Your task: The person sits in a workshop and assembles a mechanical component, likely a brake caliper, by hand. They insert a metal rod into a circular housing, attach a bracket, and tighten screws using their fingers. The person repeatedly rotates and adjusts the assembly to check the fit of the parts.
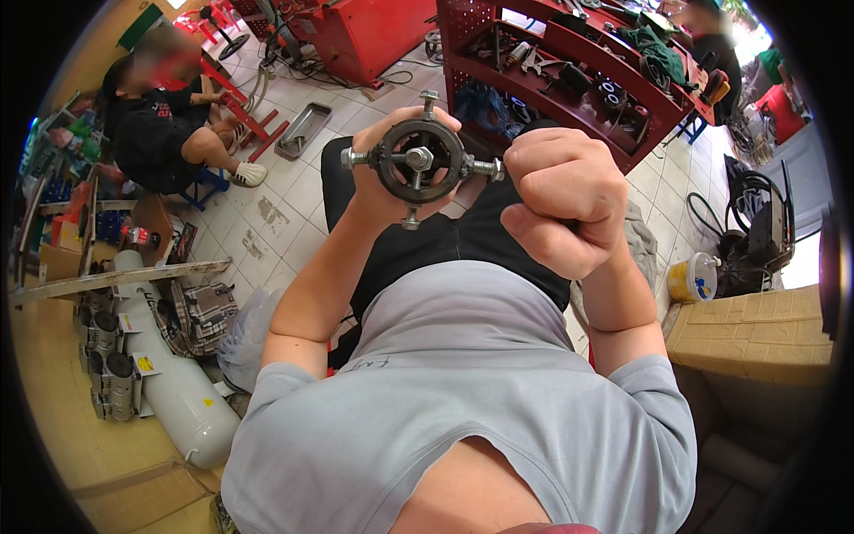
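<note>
My left hand (378, 182) holds up a dark metal ring (420, 160) with bolts sticking out of it on several sides and a nut at its centre. The ring sits in front of my palm, raised above my lap. My right hand (562, 198) is closed into a fist just right of the ring, next to the bolt end (487, 167) that points right. Whatever the fist grips is hidden inside the fingers. I wear a grey shirt and dark trousers.
A red tool rack (569, 67) with wrenches stands ahead. Another person (169, 116) sits at the left on a low stool. A white cylinder (182, 392) lies at the lower left, a cardboard box (756, 334) and a yellow tub (692, 278) at the right.
</note>
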A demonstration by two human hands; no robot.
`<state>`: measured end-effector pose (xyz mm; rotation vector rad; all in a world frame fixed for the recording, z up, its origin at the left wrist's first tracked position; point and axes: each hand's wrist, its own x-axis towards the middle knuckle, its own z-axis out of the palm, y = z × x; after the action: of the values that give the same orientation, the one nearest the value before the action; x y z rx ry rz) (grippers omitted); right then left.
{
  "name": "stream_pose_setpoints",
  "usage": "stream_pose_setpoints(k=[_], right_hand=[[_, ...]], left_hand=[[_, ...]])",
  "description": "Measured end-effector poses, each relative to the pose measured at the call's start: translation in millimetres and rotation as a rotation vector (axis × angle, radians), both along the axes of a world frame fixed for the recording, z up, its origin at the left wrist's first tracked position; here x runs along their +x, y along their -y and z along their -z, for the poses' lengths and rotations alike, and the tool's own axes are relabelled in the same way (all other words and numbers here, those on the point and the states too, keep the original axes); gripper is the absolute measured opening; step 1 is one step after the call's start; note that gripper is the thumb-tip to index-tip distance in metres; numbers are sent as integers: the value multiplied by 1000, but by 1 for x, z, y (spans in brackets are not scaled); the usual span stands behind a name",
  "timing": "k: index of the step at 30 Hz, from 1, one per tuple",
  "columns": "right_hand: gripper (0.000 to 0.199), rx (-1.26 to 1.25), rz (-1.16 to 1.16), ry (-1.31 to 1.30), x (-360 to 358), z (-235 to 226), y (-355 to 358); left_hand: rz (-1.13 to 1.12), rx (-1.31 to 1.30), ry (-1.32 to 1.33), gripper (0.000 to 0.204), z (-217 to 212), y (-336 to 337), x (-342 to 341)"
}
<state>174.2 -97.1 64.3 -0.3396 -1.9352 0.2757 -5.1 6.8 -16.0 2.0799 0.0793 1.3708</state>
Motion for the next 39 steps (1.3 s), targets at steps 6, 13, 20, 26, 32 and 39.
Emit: stream_pose_setpoints(k=[6, 13, 20, 26, 32, 39], right_hand=[[32, -22, -12, 11, 0, -1, 1], [32, -15, -22, 9, -1, -1, 0], [38, -23, -7, 121, 6, -2, 0], [70, 191, 178, 183, 17, -8, -12], [59, 268, 379, 224, 23, -7, -17], [59, 126, 352, 175, 23, -10, -17]], left_hand=[[6, 7, -30, 45, -1, 0, -3], [-1, 7, -7, 46, 0, 0, 0], [0, -6, -6, 43, -2, 1, -1], [-76, -108, 164, 44, 4, -2, 7], [-127, -108, 135, 42, -4, 0, 4], [-162, -161, 55, 33, -9, 5, 4]])
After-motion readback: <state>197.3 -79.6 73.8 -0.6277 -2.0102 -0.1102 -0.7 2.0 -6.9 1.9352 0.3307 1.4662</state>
